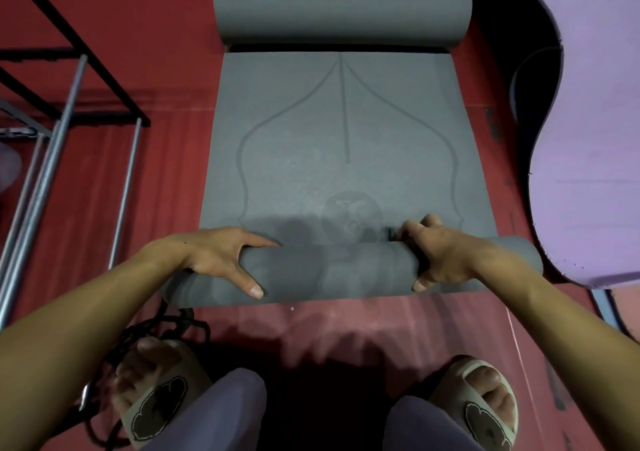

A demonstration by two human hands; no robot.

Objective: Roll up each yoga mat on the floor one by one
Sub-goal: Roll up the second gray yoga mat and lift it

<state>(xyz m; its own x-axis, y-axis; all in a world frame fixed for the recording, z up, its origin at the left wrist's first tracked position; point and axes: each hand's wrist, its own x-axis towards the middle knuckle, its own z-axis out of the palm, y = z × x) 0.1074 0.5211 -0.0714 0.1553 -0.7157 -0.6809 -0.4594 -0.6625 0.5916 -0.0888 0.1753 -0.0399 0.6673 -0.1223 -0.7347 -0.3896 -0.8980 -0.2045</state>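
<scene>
A grey yoga mat (346, 139) lies on the red floor, its far end curled into a roll (341, 16). Its near end is rolled into a tube (339, 272) just in front of my feet. My left hand (221, 260) grips the left part of that tube, thumb toward me and fingers over the top. My right hand (440, 253) grips the right part, fingers curled over the top, with a small black thing pinched under them. A purple mat (588, 139) lies wavy along the right.
A metal rack with black and silver bars (65, 104) stands at the left. A black cord or strap (166, 333) lies by my left foot. My feet are in beige slippers (485, 412) on the red floor (166, 173).
</scene>
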